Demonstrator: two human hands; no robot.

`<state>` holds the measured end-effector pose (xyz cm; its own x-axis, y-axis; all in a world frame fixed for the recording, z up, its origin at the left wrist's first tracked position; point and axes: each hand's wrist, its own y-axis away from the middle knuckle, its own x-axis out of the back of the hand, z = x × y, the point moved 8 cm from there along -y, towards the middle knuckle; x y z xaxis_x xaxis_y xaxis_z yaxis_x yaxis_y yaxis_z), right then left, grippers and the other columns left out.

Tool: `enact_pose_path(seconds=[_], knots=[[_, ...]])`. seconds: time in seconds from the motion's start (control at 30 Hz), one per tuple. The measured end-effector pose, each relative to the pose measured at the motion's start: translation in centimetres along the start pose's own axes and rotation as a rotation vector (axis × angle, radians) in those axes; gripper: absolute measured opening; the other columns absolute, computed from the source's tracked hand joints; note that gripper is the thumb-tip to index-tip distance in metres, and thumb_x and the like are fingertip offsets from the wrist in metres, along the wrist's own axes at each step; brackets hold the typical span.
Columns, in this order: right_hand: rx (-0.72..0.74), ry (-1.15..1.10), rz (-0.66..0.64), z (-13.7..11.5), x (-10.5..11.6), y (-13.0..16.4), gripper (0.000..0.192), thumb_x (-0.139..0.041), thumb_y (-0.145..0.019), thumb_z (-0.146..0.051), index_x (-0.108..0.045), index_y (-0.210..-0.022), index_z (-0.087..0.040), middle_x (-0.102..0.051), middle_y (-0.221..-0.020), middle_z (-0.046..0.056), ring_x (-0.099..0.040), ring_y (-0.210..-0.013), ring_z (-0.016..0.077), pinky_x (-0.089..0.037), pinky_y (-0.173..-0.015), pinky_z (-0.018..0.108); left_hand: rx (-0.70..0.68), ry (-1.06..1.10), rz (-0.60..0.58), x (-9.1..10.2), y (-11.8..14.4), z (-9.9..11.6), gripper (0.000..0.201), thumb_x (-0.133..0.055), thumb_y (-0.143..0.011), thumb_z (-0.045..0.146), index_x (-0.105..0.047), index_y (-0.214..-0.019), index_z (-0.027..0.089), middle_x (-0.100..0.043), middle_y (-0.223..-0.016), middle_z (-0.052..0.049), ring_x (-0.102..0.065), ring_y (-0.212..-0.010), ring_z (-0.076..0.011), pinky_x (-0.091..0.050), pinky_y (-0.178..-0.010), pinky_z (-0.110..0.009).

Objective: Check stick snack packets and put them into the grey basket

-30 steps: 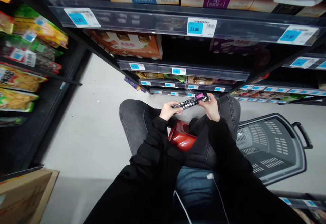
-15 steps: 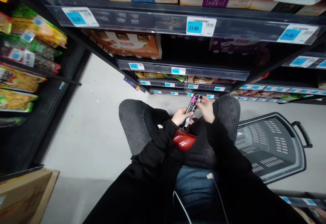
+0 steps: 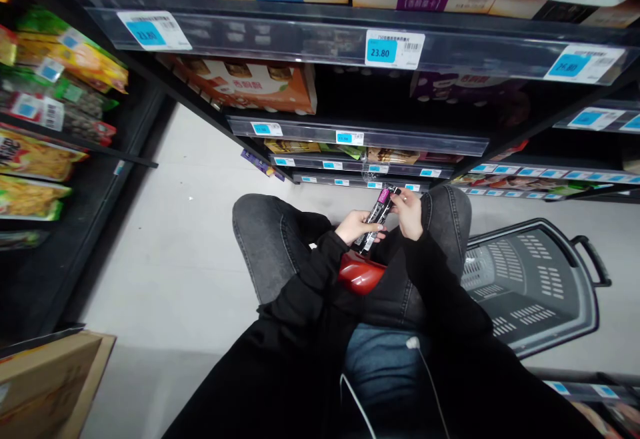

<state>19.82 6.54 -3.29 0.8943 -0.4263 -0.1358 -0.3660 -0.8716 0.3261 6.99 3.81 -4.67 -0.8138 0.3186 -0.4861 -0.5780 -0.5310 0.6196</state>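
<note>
Grey plastic basket (image 3: 573, 299), slotted, on the floor (image 3: 175, 246) beside the right knee; cardboard box (image 3: 95, 372) at lower left. Black-and-pink packet (image 3: 383, 206) slants above a glossy red object (image 3: 361, 276), left hand's (image 3: 356, 227) fingers closed round its lower part, right hand's (image 3: 409, 214) pinched at its upper end. Shelf (image 3: 420, 140) ahead bears an orange carton (image 3: 265, 86).

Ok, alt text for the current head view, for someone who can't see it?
The left hand and right hand hold a slim black-and-pink packet above a glossy red object. Ahead are store shelves with blue-and-white price tags; a grey basket is on the floor to the right.
</note>
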Motion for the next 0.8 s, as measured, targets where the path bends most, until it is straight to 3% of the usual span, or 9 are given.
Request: enact_pose_path(seconds=[0.37, 0.67, 0.8], knots=[[0.130, 0.154, 0.159, 0.5, 2.2, -0.8, 0.026, -0.054, -0.068, -0.042, -0.055, -0.073, -0.017, -0.052, -0.057, -0.004, -0.046, -0.046, 0.0080, -0.039, -0.041, 0.020, 0.059, -0.057, -0.114, -1.0, 0.3, -0.6, 0.039, -0.081, -0.050, 0.024, -0.057, -0.077, 0.009, -0.068, -0.079, -0.012, -0.067, -0.066, -0.0213, -0.056, -0.056, -0.030], [0.043, 0.166, 0.244, 1.0, 3.1, -0.9, 0.026, -0.053, -0.068, -0.040, -0.059, -0.073, -0.016, -0.054, -0.056, -0.003, -0.046, -0.046, 0.0087, -0.039, -0.044, 0.022, 0.058, -0.098, -0.160, -1.7, 0.5, -0.5, 0.037, -0.078, -0.055, 0.023, -0.055, -0.081, 0.010, -0.068, -0.081, -0.011, -0.067, -0.066, -0.0206, -0.056, -0.064, -0.034], [0.069, 0.146, 0.264, 0.6, 3.3, -1.1, 0.025, -0.052, -0.068, -0.041, -0.056, -0.071, -0.016, -0.051, -0.054, -0.005, -0.044, -0.045, 0.0075, -0.038, -0.043, 0.021, 0.043, -0.109, -0.209, -1.5, 0.5, -0.4, 0.040, -0.078, -0.056, 0.023, -0.056, -0.087, 0.010, -0.068, -0.089, -0.013, -0.067, -0.073, -0.0214, -0.055, -0.067, -0.035]])
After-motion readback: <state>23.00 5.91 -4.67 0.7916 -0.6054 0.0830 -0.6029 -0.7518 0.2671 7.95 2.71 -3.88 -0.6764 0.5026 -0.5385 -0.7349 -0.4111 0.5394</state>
